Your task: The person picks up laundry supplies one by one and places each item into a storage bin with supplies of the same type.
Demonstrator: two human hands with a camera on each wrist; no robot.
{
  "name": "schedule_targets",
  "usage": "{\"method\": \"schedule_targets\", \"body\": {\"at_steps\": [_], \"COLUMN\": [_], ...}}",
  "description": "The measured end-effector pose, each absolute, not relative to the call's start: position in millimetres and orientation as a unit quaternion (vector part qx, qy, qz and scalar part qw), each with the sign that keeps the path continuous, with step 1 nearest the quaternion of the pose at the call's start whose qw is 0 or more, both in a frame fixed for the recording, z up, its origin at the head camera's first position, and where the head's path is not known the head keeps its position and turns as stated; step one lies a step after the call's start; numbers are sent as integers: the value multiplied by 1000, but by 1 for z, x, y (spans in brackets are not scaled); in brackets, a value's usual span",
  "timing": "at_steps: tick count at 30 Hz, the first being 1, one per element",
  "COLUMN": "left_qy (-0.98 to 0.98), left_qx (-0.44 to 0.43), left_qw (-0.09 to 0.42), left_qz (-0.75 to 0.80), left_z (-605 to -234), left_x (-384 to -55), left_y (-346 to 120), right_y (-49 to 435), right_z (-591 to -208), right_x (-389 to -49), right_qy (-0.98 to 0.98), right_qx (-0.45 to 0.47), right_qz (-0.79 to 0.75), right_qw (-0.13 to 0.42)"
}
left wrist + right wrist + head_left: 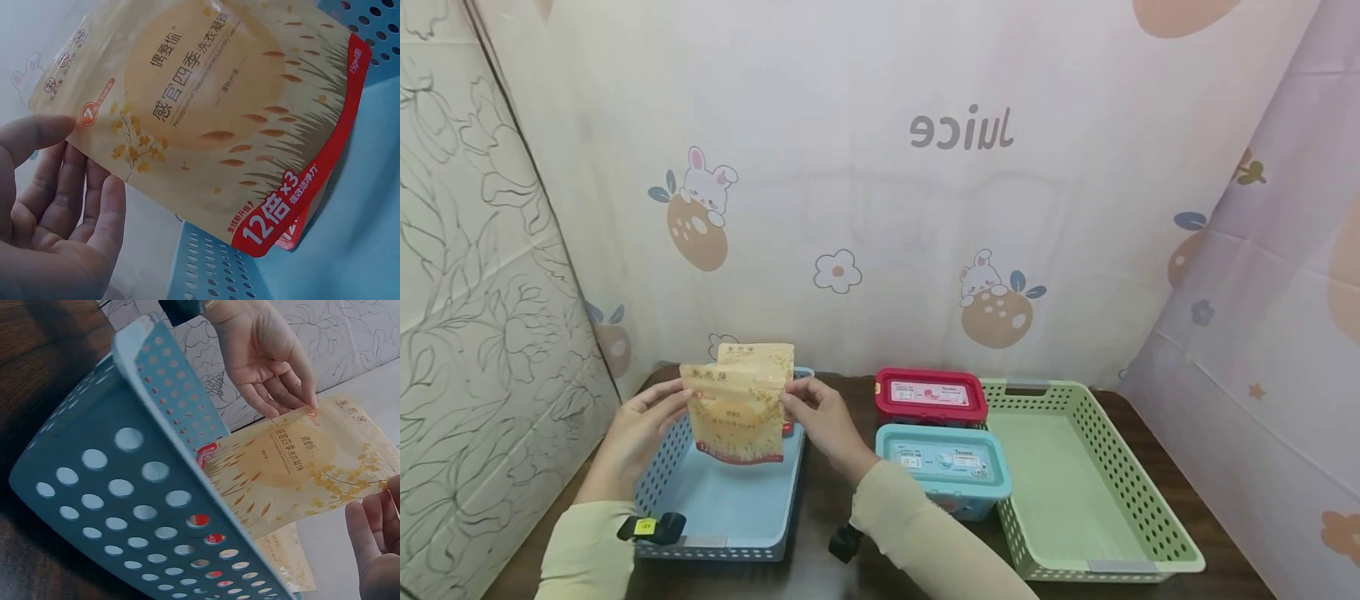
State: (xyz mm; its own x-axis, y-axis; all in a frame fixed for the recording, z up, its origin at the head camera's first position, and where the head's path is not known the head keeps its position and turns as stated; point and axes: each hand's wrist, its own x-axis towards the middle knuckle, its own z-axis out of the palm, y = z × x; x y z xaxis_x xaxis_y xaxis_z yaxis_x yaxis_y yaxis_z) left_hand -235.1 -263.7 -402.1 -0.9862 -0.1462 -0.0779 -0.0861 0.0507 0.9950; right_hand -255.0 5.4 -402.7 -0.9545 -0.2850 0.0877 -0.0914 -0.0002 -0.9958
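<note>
A yellow laundry capsule pouch [737, 421] with a red bottom band is held up over the blue basket [730, 508]. My left hand [636, 429] pinches its left edge between thumb and fingers. At the opposite edge, my right hand [831, 425] pinches with thumb and forefinger. A second, similar pouch [756, 353] shows behind the first, mostly hidden; whether a hand also holds it I cannot tell. In the left wrist view the front pouch [206, 119] faces the camera with its print readable. The right wrist view shows the pouch [294, 462] tilted above the basket wall [134, 481].
Right of the blue basket, a red-lidded box [931, 396] stands behind a light-blue-lidded box [943, 462]. A green basket [1150, 492] is at the right. A patterned curtain [850, 208] hangs behind the dark wooden table [827, 525].
</note>
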Motion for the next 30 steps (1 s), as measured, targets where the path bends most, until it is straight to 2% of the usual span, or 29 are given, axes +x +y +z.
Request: {"method": "schedule_targets", "body": {"at_steps": [17, 30], "left_qy": [-719, -702], "left_qx": [116, 119], "left_qw": [-10, -39], "left_qz": [-686, -701], "left_z": [-417, -427], "left_x": [-235, -242], "left_y": [-263, -271], "right_y": [-5, -7], "right_z": [-431, -439], "right_x": [-255, -255], "right_qy": [718, 723], "right_qx": [-126, -119], "right_qz": [-681, -678], "right_qw": [66, 60]}}
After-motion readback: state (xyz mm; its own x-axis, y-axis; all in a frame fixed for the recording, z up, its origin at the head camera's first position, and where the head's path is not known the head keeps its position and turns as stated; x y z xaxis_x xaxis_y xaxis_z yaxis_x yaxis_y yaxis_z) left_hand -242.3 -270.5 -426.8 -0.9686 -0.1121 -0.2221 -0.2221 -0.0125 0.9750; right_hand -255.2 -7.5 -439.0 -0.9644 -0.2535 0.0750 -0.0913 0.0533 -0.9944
